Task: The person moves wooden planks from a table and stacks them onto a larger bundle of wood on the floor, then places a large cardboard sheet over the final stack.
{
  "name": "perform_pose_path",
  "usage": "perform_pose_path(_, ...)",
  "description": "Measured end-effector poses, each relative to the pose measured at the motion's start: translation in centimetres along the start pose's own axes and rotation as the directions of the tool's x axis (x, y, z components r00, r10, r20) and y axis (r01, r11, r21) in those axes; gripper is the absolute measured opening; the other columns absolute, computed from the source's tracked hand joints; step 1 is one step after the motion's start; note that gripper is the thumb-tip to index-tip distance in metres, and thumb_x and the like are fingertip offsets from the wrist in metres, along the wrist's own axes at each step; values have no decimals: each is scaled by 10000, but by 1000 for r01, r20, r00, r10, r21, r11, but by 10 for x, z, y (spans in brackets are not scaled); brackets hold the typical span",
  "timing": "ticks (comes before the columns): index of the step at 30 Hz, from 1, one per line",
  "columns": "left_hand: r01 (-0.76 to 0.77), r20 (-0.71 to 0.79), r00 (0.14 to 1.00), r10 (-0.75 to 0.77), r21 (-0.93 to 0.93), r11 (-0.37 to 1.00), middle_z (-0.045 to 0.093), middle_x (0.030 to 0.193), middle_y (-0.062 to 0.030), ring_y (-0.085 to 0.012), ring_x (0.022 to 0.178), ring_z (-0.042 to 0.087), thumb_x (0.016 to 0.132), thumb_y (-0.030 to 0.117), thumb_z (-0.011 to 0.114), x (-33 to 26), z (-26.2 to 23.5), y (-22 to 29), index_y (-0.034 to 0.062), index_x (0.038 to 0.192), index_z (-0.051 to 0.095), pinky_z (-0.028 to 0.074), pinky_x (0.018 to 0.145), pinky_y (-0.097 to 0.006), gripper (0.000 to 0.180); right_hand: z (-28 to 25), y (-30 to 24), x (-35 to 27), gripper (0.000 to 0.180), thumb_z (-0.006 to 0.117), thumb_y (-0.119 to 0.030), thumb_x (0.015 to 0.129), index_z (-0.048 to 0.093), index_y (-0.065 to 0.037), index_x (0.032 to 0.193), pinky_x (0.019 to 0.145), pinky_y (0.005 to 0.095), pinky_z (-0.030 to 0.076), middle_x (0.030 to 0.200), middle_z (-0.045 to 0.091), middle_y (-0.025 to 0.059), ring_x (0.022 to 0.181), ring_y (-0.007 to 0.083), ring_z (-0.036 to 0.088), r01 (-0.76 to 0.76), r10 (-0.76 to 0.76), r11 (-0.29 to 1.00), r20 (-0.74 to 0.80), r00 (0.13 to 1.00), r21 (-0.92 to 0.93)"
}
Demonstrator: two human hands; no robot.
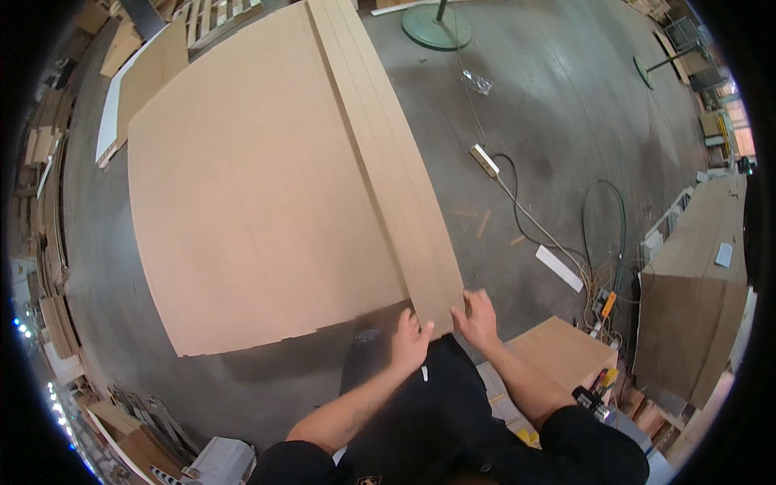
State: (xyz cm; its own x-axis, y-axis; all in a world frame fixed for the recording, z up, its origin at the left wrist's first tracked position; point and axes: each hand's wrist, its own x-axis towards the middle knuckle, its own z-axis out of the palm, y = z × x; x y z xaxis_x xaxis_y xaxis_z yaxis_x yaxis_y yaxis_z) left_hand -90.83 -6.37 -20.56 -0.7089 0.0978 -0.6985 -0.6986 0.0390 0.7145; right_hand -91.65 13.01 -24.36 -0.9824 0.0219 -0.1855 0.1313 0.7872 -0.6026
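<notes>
A long, narrow cardboard strip (396,162) with lengthwise crease lines runs away from me along the right side of a large flat cardboard sheet (242,194). Its near end reaches almost to my body. My left hand (411,343) grips the left edge of that end, with the fingers bent against the board. On the opposite edge, my right hand (477,321) is closed with the thumb and fingers at the corner. The sheet's near edge looks ragged, and its far end runs out of the picture. Whether the strip is a folded part of the sheet or a separate piece, I cannot tell.
On the grey floor to the right lie a power strip (485,162) with cables and a white strip (558,268). A green round base (436,27) stands beyond. Close on my right are a cardboard box (560,353) and a larger carton (687,323). Stacked boards (50,202) line the left.
</notes>
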Motion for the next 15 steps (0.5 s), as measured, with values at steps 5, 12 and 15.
perform_pose_path(5, 104, -88, 991, -102, 18, 994, 595, 1221, -225, -272, 1083, 621, 930, 283, 645, -2, 8, -74, -93, 1350, 379, 489, 925, -345, 623, 2, 18, -44, 469, 749, -229, 788, 540, 21, 1125, 869, 405, 468, 1028, 590, 171, 993, 323, 571, -281, 240, 935, 197, 951, 216)
perform_pose_path(12, 11, -186, 981, -53, -216, 976, 646, 1144, -133, -208, 1060, 588, 924, 341, 653, 24, 40, -100, -56, 1228, 538, 446, 939, -347, 514, 41, 44, -33, 502, 780, -173, 810, 546, 32, 1204, 884, 332, 503, 1094, 654, 100, 987, 165, 615, -560, 213, 548, 543, 812, 621)
perform_pose_path(15, -5, -318, 944, -87, -277, 961, 642, 1163, -129, -204, 1058, 593, 913, 302, 672, 11, 40, -91, -53, 1167, 595, 454, 930, -345, 443, 26, 12, -39, 500, 787, -178, 806, 567, 32, 1202, 900, 334, 498, 1125, 659, 106, 1019, 165, 612, -503, 182, 563, 495, 850, 656)
